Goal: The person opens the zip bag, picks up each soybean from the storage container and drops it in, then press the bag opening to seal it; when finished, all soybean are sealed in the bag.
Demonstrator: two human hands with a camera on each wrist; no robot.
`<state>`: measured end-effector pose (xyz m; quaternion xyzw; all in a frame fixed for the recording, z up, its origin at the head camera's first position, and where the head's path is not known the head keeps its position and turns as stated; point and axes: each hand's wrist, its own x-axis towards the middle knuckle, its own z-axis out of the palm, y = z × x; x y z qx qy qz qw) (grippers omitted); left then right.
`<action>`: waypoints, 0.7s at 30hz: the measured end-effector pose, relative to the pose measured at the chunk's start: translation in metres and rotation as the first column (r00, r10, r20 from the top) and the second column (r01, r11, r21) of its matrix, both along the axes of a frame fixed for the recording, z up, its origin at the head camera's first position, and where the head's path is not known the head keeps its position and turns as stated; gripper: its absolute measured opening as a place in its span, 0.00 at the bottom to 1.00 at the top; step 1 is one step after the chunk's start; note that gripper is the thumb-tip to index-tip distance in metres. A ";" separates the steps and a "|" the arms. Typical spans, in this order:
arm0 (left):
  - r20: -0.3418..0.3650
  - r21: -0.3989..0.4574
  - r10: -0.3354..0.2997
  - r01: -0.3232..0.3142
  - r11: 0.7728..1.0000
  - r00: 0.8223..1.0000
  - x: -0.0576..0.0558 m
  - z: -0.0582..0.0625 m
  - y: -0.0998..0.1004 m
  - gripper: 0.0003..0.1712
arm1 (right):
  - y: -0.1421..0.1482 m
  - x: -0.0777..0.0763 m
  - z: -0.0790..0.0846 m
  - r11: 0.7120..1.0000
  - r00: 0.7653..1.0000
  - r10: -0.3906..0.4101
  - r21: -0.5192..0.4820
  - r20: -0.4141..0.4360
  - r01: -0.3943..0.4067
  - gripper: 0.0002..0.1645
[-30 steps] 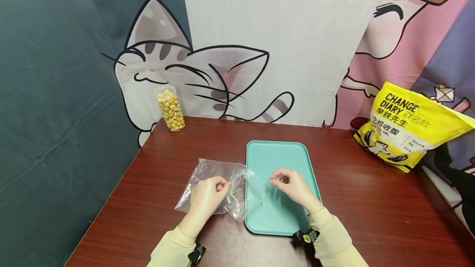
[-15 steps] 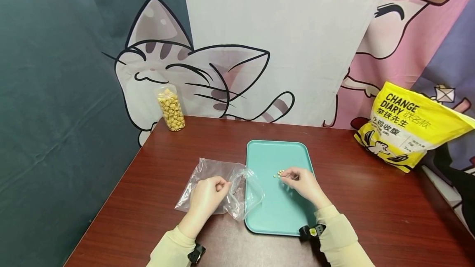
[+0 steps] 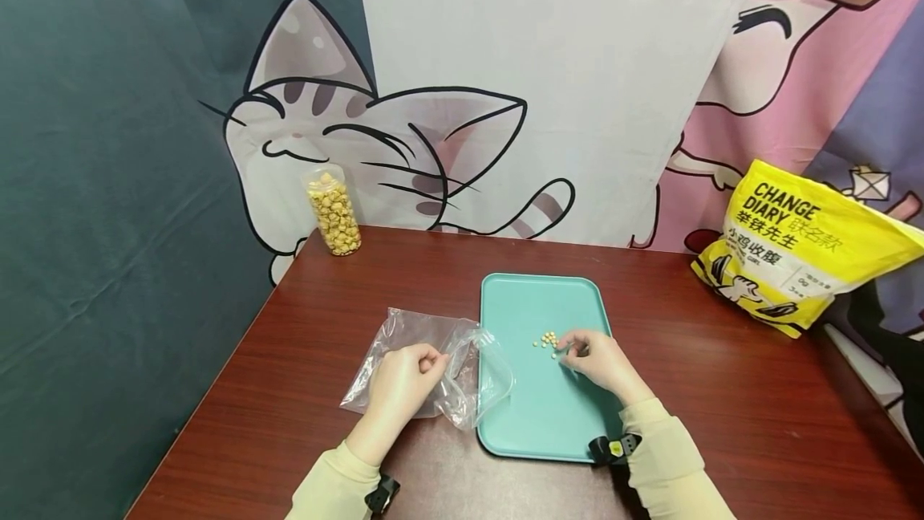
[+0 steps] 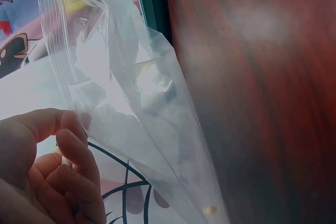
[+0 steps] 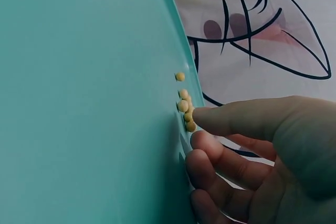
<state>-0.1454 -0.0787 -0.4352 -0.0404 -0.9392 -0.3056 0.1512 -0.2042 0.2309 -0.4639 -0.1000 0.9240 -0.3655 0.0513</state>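
My left hand (image 3: pixel 407 379) pinches the mouth edge of a clear zip-lock bag (image 4: pixel 121 77), its thumb and index finger at the opening. The bag's mouth overlaps the left side of a teal tray (image 3: pixel 537 416). Through the lower part of the bag a small yellow spot (image 4: pixel 210 211) shows. Several soybeans (image 3: pixel 549 338) lie in a small cluster on the tray. Right beside them is my right hand (image 3: pixel 595 359), its fingers loosely bent with a gap between thumb and index finger. In the right wrist view its thumb (image 5: pixel 220 119) reaches right to the soybeans.
A transparent jar of popcorn (image 3: pixel 334 215) stands at the table's far left corner. At the far right stands a yellow snack pouch (image 3: pixel 794 255). Behind the dark red table (image 3: pixel 390 263) hangs a cartoon cloth backdrop (image 3: pixel 577 103).
My right hand has moved right across the tray, and soybeans now lie where none showed a second ago. The left hand and bag have stayed put.
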 end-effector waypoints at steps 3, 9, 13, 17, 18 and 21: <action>0.000 0.000 0.003 -0.003 1.000 1.000 0.000 0.000 0.000 0.09 | -0.001 -0.001 -0.001 1.000 1.000 0.012 0.023 -0.003 -0.012 0.07; -0.007 -0.008 0.004 -0.004 1.000 1.000 0.000 -0.001 0.001 0.08 | -0.007 -0.003 0.001 0.996 1.000 0.026 0.081 -0.003 -0.026 0.07; -0.012 -0.012 0.006 -0.006 1.000 1.000 0.000 -0.001 0.001 0.07 | -0.008 -0.004 0.002 0.992 0.999 0.042 0.121 -0.005 -0.041 0.05; -0.014 -0.010 0.005 -0.005 1.000 1.000 0.000 -0.001 0.001 0.08 | -0.009 -0.004 0.002 0.988 0.999 0.050 0.145 -0.012 -0.048 0.05; -0.015 -0.009 0.005 -0.005 1.000 1.000 0.000 -0.001 0.001 0.08 | -0.009 -0.004 0.002 0.988 0.999 0.050 0.150 -0.012 -0.047 0.06; -0.013 -0.008 0.007 -0.007 1.000 1.000 0.000 -0.001 0.001 0.08 | -0.011 -0.004 0.002 0.985 0.998 0.056 0.163 -0.013 -0.053 0.06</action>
